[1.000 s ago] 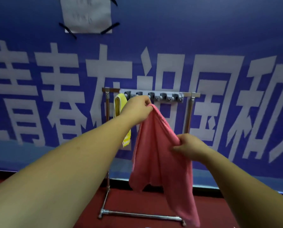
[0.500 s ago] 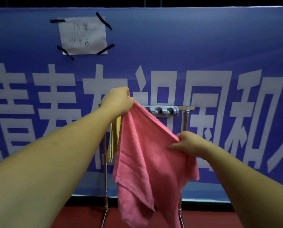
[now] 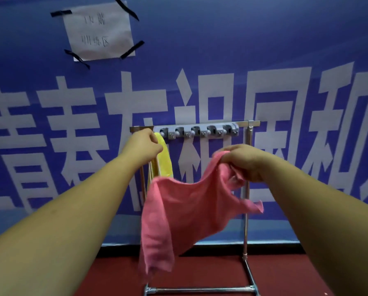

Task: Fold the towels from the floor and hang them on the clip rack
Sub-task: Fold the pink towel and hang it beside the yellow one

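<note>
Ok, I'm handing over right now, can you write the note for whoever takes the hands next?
Right hand grips the pink terry towel by an upper edge; it hangs loose, unclipped.
Left hand is curled beside the yellow cloth towel; its hold is unclear.
Done: the yellow one hangs at the left end of the grey plastic clip rack.
Left: fold and clip the pink one.

Both bare arms stretch forward and upward, elbows nearly straight. The left hand (image 3: 143, 145) is the higher one, its back to the camera and its fingers curled inward on the far side; whether they pinch anything cannot be told. The right hand (image 3: 243, 162) is lower, knuckles up, with fingers and thumb bunched round the top edge of a pink towel (image 3: 185, 206).
</note>
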Available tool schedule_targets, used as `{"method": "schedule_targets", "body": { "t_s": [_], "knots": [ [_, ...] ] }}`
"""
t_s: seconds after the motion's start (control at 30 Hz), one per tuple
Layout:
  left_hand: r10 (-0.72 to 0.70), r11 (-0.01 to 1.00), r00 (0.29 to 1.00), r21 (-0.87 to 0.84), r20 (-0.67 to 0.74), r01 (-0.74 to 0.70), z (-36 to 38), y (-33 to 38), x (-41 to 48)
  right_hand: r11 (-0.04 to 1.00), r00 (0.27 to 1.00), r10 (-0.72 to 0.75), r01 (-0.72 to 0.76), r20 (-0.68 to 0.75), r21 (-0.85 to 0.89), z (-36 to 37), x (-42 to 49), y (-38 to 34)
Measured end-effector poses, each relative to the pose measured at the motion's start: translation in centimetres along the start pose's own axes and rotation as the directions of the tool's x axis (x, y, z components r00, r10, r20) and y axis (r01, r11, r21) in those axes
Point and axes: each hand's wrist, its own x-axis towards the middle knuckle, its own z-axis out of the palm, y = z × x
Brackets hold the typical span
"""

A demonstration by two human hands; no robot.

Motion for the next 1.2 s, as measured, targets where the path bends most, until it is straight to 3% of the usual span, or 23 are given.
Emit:
{"method": "schedule_targets", "body": {
  "t_s": [0.1, 0.17, 0.27, 0.4, 0.57, 0.7, 0.83, 0.9, 1.0, 1.1, 1.2],
  "knots": [
    [0.049, 0.955, 0.974, -0.295, 0.22, 0.019, 1.5, 1.2, -1.4, 0.972, 1.0, -0.008, 0.011, -0.014, 0.235, 3.3, 1.4, -1.6],
    [0.107, 0.891, 0.907, -0.444, 0.407, 0.094, 1.7, 2.4, -2.5, 0.951, 1.0, 0.026, -0.025, 0.0, 0.307, 5.2, 2.2, -2.0],
    [0.182, 0.906, 0.809, -0.415, 0.558, 0.083, 2.7, 2.5, -2.9, 0.878, 0.999, 0.051, -0.047, 0.004, 0.476, 6.8, 2.7, -2.4],
    [0.243, 0.939, 0.796, -0.34, 0.554, -0.05, 4.5, 1.3, -2.8, 0.778, 0.997, 0.071, -0.069, 0.022, 0.625, 7.3, 2.4, -2.9],
    [0.166, 0.971, 0.886, -0.226, 0.432, -0.072, 5.8, 0.5, -2.7, 0.678, 0.996, 0.086, -0.063, 0.006, 0.733, 6.3, 2.2, -3.0],
    [0.121, 0.983, 0.916, -0.175, 0.383, -0.056, 6.2, 0.1, -2.8, 0.738, 0.984, 0.149, -0.044, -0.098, 0.673, 4.2, 2.4, -1.5],
    [0.165, 0.936, 0.808, -0.348, 0.565, 0.052, 6.4, 0.0, -2.6, 0.843, 0.987, 0.145, -0.089, -0.066, 0.531, 3.5, 2.3, -0.2],
    [0.206, 0.881, 0.779, -0.459, 0.592, 0.116, 6.5, 0.6, -2.4, 0.889, 0.991, 0.123, -0.088, -0.049, 0.45, 3.3, 2.0, -0.1],
    [0.258, 0.811, 0.759, -0.561, 0.598, 0.167, 6.4, 1.7, -2.4, 0.936, 0.994, 0.084, -0.101, 0.066, 0.336, 3.3, 1.4, -0.4],
    [0.312, 0.804, 0.694, -0.569, 0.649, 0.171, 6.1, 2.5, -2.6, 0.967, 0.975, 0.047, -0.099, 0.217, 0.233, 3.6, 0.8, -1.1],
    [0.319, 0.797, 0.688, -0.578, 0.652, 0.178, 6.1, 2.6, -2.7, 0.987, 0.964, 0.048, -0.086, 0.261, 0.137, 3.6, 0.9, -1.6]
  ]
}}
